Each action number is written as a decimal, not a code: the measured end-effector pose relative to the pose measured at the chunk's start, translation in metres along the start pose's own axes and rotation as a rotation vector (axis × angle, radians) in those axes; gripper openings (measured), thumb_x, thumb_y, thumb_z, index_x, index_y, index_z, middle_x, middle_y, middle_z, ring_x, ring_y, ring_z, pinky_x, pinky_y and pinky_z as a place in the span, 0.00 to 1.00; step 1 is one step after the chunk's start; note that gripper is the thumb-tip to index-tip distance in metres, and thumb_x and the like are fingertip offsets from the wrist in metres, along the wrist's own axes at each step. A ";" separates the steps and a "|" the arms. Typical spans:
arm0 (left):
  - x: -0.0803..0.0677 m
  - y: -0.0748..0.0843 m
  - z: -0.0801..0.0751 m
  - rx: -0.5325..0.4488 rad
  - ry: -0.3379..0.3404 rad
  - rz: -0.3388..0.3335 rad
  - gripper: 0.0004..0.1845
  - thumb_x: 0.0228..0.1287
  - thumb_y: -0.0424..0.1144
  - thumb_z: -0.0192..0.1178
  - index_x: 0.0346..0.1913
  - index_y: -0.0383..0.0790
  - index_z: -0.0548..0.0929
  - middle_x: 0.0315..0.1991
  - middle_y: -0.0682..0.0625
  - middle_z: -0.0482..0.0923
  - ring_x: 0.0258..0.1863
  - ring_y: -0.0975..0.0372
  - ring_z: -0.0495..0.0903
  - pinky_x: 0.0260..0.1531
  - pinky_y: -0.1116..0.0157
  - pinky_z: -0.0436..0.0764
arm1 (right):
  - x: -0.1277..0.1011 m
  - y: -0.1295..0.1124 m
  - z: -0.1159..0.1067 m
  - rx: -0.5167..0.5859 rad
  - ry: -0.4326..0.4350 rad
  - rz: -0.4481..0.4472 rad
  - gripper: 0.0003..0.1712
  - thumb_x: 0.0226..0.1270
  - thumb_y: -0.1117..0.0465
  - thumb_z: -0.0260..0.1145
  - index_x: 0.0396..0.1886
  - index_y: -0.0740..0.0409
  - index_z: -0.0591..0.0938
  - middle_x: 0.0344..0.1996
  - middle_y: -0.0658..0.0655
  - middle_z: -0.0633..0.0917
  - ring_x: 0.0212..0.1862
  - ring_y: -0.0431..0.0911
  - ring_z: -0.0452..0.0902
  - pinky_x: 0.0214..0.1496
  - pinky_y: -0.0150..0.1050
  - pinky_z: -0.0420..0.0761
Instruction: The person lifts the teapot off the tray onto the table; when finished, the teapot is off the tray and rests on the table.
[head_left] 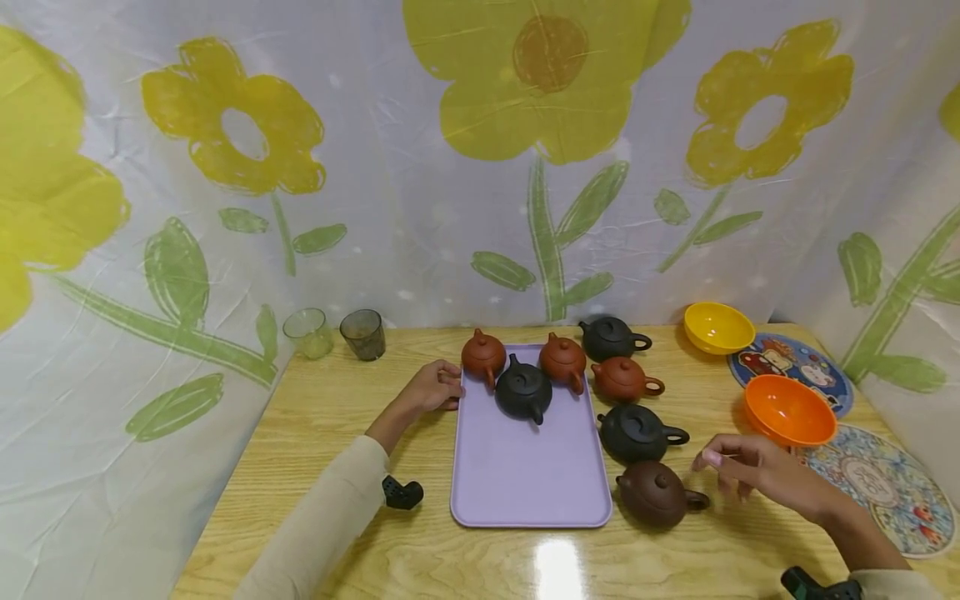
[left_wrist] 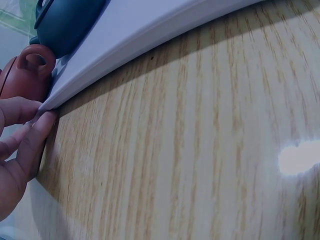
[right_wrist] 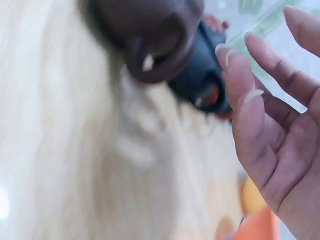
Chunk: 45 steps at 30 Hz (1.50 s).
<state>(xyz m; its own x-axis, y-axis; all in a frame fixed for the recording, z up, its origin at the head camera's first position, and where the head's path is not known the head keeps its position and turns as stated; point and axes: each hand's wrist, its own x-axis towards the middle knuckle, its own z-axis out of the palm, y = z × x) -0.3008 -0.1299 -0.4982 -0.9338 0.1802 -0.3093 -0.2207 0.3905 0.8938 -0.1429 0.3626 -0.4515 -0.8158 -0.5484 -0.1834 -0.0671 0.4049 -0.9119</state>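
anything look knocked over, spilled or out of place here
Nothing stands out. All seven teapots sit upright, three on the lilac tray and four on the table to its right. No spill shows. The orange bowl sits tilted.

The near half of the purple tray [head_left: 525,475] is bare, so a hand could pass there. Three teapots crowd the tray's far end. Four more teapots stand in a row right beside the tray's right edge. Left of the tray the tabletop [head_left: 315,467] is free.
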 end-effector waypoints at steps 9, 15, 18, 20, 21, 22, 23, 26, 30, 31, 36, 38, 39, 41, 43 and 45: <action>0.000 0.000 0.000 0.006 0.004 0.001 0.20 0.64 0.28 0.63 0.58 0.30 0.74 0.46 0.39 0.77 0.39 0.57 0.81 0.37 0.63 0.88 | 0.047 -0.046 0.020 0.050 0.018 -0.070 0.14 0.81 0.61 0.51 0.51 0.65 0.79 0.40 0.60 0.84 0.33 0.53 0.78 0.32 0.42 0.84; -0.002 0.002 0.001 0.010 0.009 -0.004 0.20 0.64 0.27 0.63 0.57 0.31 0.74 0.47 0.39 0.77 0.39 0.58 0.81 0.37 0.63 0.88 | 0.089 -0.075 0.041 0.109 0.115 -0.004 0.18 0.77 0.55 0.59 0.50 0.68 0.79 0.38 0.54 0.85 0.30 0.48 0.79 0.31 0.40 0.83; -0.001 0.002 0.001 0.008 0.014 -0.003 0.20 0.63 0.27 0.63 0.57 0.30 0.74 0.46 0.39 0.78 0.38 0.58 0.81 0.36 0.64 0.87 | 0.112 -0.084 0.052 0.105 0.173 0.041 0.19 0.74 0.53 0.63 0.49 0.67 0.80 0.39 0.55 0.86 0.29 0.47 0.79 0.30 0.39 0.82; 0.000 0.001 0.001 0.007 0.014 -0.004 0.20 0.63 0.27 0.63 0.57 0.30 0.74 0.46 0.39 0.78 0.38 0.58 0.81 0.35 0.65 0.87 | 0.126 -0.088 0.059 0.122 0.195 0.068 0.18 0.72 0.53 0.65 0.48 0.65 0.81 0.39 0.54 0.86 0.30 0.48 0.78 0.30 0.38 0.81; 0.000 0.000 0.001 0.009 0.013 -0.002 0.20 0.63 0.26 0.63 0.57 0.30 0.74 0.46 0.39 0.78 0.38 0.58 0.81 0.35 0.65 0.87 | 0.133 -0.088 0.063 0.132 0.204 0.086 0.17 0.71 0.53 0.65 0.48 0.64 0.81 0.40 0.54 0.86 0.29 0.48 0.78 0.30 0.38 0.81; 0.000 0.000 0.001 0.007 0.012 -0.003 0.20 0.63 0.26 0.63 0.57 0.30 0.74 0.46 0.39 0.78 0.38 0.58 0.81 0.35 0.65 0.87 | 0.139 -0.089 0.067 0.139 0.212 0.102 0.17 0.71 0.53 0.66 0.47 0.63 0.81 0.40 0.55 0.87 0.29 0.47 0.78 0.29 0.37 0.80; 0.000 0.000 0.001 0.006 0.010 -0.005 0.19 0.63 0.26 0.63 0.57 0.30 0.74 0.46 0.39 0.78 0.38 0.58 0.81 0.35 0.65 0.87 | 0.145 -0.089 0.070 0.147 0.217 0.119 0.17 0.70 0.53 0.66 0.47 0.62 0.82 0.41 0.56 0.87 0.30 0.48 0.78 0.29 0.37 0.79; 0.001 0.000 0.002 0.008 0.014 -0.010 0.19 0.63 0.26 0.63 0.57 0.31 0.74 0.46 0.39 0.78 0.37 0.58 0.81 0.35 0.65 0.87 | 0.161 -0.088 0.080 0.155 0.240 0.174 0.16 0.68 0.53 0.68 0.46 0.61 0.84 0.44 0.59 0.87 0.30 0.48 0.79 0.28 0.36 0.78; 0.001 0.000 0.002 0.005 0.009 -0.002 0.19 0.63 0.26 0.63 0.57 0.30 0.74 0.46 0.38 0.79 0.37 0.59 0.81 0.35 0.64 0.87 | 0.177 -0.085 0.090 0.105 0.290 0.244 0.16 0.65 0.52 0.71 0.43 0.58 0.85 0.42 0.61 0.86 0.29 0.47 0.81 0.27 0.35 0.78; 0.001 0.000 0.001 0.004 0.006 -0.001 0.19 0.63 0.26 0.62 0.57 0.30 0.74 0.47 0.38 0.79 0.37 0.59 0.81 0.35 0.64 0.87 | 0.180 -0.085 0.092 0.086 0.294 0.256 0.16 0.64 0.51 0.72 0.43 0.58 0.85 0.41 0.60 0.86 0.29 0.47 0.81 0.26 0.35 0.78; 0.001 0.002 0.001 0.001 0.004 -0.001 0.20 0.63 0.26 0.62 0.57 0.30 0.74 0.47 0.38 0.78 0.37 0.59 0.81 0.35 0.65 0.87 | 0.190 -0.082 0.101 0.010 0.294 0.310 0.19 0.61 0.52 0.74 0.43 0.59 0.82 0.32 0.60 0.85 0.27 0.50 0.80 0.23 0.35 0.76; 0.000 0.001 0.001 0.001 0.004 0.000 0.19 0.63 0.26 0.62 0.57 0.30 0.74 0.46 0.39 0.78 0.36 0.59 0.81 0.34 0.65 0.87 | 0.193 -0.081 0.103 -0.007 0.297 0.325 0.20 0.60 0.52 0.75 0.44 0.60 0.81 0.30 0.60 0.85 0.25 0.49 0.78 0.22 0.35 0.74; 0.000 0.001 0.001 0.001 0.005 0.000 0.19 0.63 0.26 0.62 0.57 0.30 0.74 0.46 0.39 0.78 0.36 0.59 0.81 0.34 0.65 0.87 | 0.194 -0.081 0.104 -0.020 0.301 0.330 0.20 0.60 0.52 0.75 0.44 0.61 0.81 0.29 0.60 0.84 0.24 0.49 0.77 0.21 0.35 0.73; 0.001 0.001 0.001 0.001 0.003 -0.003 0.19 0.63 0.26 0.62 0.57 0.30 0.74 0.45 0.39 0.78 0.35 0.59 0.80 0.33 0.65 0.87 | 0.196 -0.079 0.106 -0.038 0.305 0.340 0.20 0.60 0.53 0.75 0.44 0.61 0.81 0.27 0.60 0.84 0.23 0.47 0.75 0.21 0.35 0.72; 0.001 0.000 0.001 0.003 0.001 -0.001 0.19 0.63 0.26 0.62 0.57 0.30 0.74 0.45 0.40 0.78 0.35 0.59 0.80 0.33 0.65 0.86 | 0.197 -0.078 0.107 -0.058 0.307 0.348 0.19 0.60 0.52 0.75 0.42 0.60 0.82 0.26 0.60 0.83 0.23 0.47 0.74 0.21 0.35 0.72; 0.001 0.000 0.000 0.007 0.001 0.002 0.19 0.64 0.26 0.62 0.57 0.30 0.74 0.45 0.40 0.78 0.35 0.59 0.81 0.33 0.66 0.86 | 0.197 -0.077 0.108 -0.080 0.309 0.356 0.18 0.61 0.50 0.75 0.40 0.59 0.84 0.26 0.58 0.82 0.23 0.46 0.73 0.21 0.35 0.72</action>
<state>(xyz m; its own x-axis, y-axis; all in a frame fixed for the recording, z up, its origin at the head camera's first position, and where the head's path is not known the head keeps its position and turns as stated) -0.3019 -0.1293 -0.4985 -0.9344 0.1800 -0.3073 -0.2171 0.3961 0.8922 -0.2366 0.1443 -0.4572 -0.9278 -0.1276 -0.3505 0.2133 0.5895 -0.7791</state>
